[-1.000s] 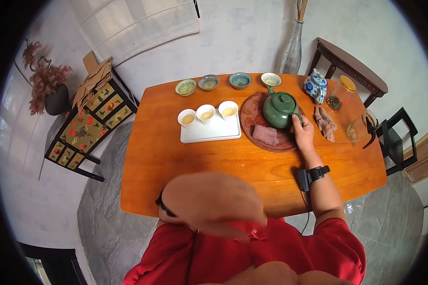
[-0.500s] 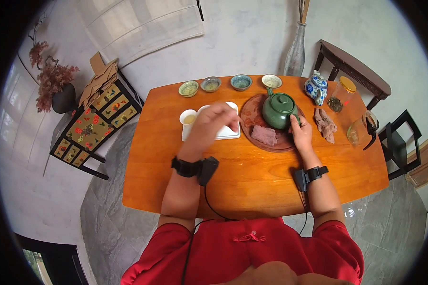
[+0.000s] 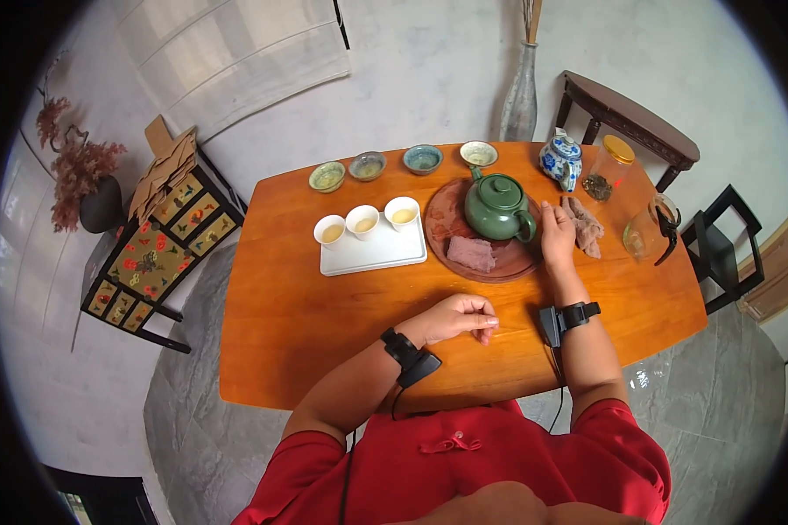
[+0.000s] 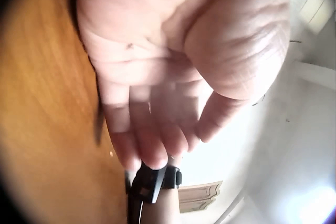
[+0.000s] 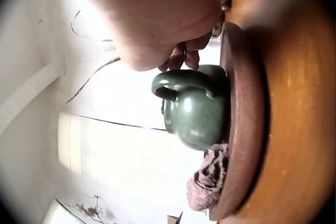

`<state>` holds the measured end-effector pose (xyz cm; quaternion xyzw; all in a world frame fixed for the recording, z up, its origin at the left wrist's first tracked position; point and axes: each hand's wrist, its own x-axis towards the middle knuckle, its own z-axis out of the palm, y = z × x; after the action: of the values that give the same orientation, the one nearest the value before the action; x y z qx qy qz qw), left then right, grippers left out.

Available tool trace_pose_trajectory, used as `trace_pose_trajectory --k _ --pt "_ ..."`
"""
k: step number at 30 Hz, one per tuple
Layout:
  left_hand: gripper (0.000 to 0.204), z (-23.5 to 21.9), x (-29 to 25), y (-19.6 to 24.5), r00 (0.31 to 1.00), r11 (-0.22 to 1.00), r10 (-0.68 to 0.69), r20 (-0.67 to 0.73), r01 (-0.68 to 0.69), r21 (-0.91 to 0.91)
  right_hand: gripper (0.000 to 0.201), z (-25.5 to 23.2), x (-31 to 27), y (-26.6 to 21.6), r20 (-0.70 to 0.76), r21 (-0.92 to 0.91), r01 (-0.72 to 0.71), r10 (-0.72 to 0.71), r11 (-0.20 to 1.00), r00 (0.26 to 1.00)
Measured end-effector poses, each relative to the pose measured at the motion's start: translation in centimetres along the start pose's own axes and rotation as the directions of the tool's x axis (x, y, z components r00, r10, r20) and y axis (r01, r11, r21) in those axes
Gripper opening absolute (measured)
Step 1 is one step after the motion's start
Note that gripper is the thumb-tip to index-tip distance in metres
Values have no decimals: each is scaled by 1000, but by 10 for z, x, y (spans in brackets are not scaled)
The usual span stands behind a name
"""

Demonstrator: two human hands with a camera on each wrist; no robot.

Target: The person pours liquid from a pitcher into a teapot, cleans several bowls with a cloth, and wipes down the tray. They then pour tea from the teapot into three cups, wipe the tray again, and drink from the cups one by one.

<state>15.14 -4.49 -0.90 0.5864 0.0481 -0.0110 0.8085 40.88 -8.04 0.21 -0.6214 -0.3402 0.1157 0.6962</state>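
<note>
My right hand [image 3: 558, 232] is just right of the handle of a green teapot [image 3: 497, 214], holding nothing. In the right wrist view its fingertips hang beside the teapot handle [image 5: 181, 77], not curled round it. The teapot stands lidded on a round brown tray [image 3: 527, 266], near a folded pinkish cloth [image 3: 471, 254]. Over the front of the table, my left hand [image 3: 451, 320] has loosely bent fingers. Its bare palm [image 4: 152, 66] shows in the left wrist view. Three white cups of pale tea, the middle one [image 3: 362, 222] included, stand on a white rectangular tray [image 3: 372, 261].
Several small glazed bowls, including a blue one [image 3: 423, 159], line the table's far edge. At the right are a blue-and-white pot [image 3: 561, 161], a yellow-lidded jar [image 3: 609, 168], a crumpled cloth [image 3: 584, 227] and a glass pitcher [image 3: 648, 231]. A cable hangs from each wrist device.
The right hand has let go of the teapot handle and moved slightly right. The left hand went out over the white cups, then came back toward the table's front. Teapot and cups keep their places.
</note>
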Motion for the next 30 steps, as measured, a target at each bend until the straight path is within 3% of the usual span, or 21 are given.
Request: trace_pose_trajectory --k 1,3,4,5,7,9,10,11,13,15,17,19,20,21,22,23,25,28,30 --pt "15 -4 1 -3 1000 999 10 22 -9 -38 33 -4 3 -4 -5 -7 5 -5 1000 1000" --pt "15 -11 3 -6 998 997 25 51 -21 -76 30 -10 14 -15 -114 111 -206 218 972 969" --pt "15 -12 2 -7 996 994 49 69 -42 -100 24 -19 35 17 -145 112 -48 64 993 987" --pt "16 -13 2 -8 994 990 73 85 -63 -124 24 -29 46 16 -145 107 -45 61 993 988" --pt "17 -14 1 -8 992 987 78 101 -63 -146 18 -41 63 5 -81 210 -161 181 964 980" --pt "17 -16 2 -6 989 984 87 117 -67 -168 26 -40 85 0 -157 138 -197 218 971 963" --pt "18 -17 2 -5 987 980 76 141 -48 -193 35 -43 101 8 -223 -142 -113 79 983 972" --pt "18 -17 2 -5 984 976 66 164 -29 -216 45 -45 115 16 -249 -413 -36 -75 910 966" --pt "19 -19 2 -5 983 973 71 169 -31 -229 54 -53 138 32 -230 -496 -85 -37 864 972" --pt "20 -19 2 -6 982 969 72 174 -28 -244 50 -58 158 50 -179 -694 -224 136 684 974" --pt "20 -18 3 -5 983 970 69 172 -27 -240 43 -57 170 61 -148 -715 -253 212 652 966" --pt "20 -17 2 -4 983 970 71 172 -28 -243 39 -48 157 47 -155 -396 -374 340 839 928" --pt "21 -18 2 -3 982 970 69 173 -25 -243 39 -44 156 46 -151 -397 -370 338 840 929" --pt "21 -18 2 -3 983 970 71 171 -28 -243 36 -42 156 50 -98 -250 -393 381 885 919" --pt "21 -18 2 -3 983 969 71 170 -27 -246 34 -40 156 54 -39 -98 -417 416 903 909" --pt "21 -18 2 -4 983 968 70 170 -25 -250 34 -41 157 57 -37 -99 -418 416 903 908" --pt "21 -20 2 -5 982 967 70 176 -23 -253 35 -37 150 46 -15 142 -551 558 822 830" --pt "21 -21 3 -7 980 968 76 183 -28 -250 40 -34 139 35 -143 184 -498 525 847 839" --pt "21 -21 4 -7 980 968 82 182 -35 -247 42 -35 136 30 -149 185 -510 537 840 831"
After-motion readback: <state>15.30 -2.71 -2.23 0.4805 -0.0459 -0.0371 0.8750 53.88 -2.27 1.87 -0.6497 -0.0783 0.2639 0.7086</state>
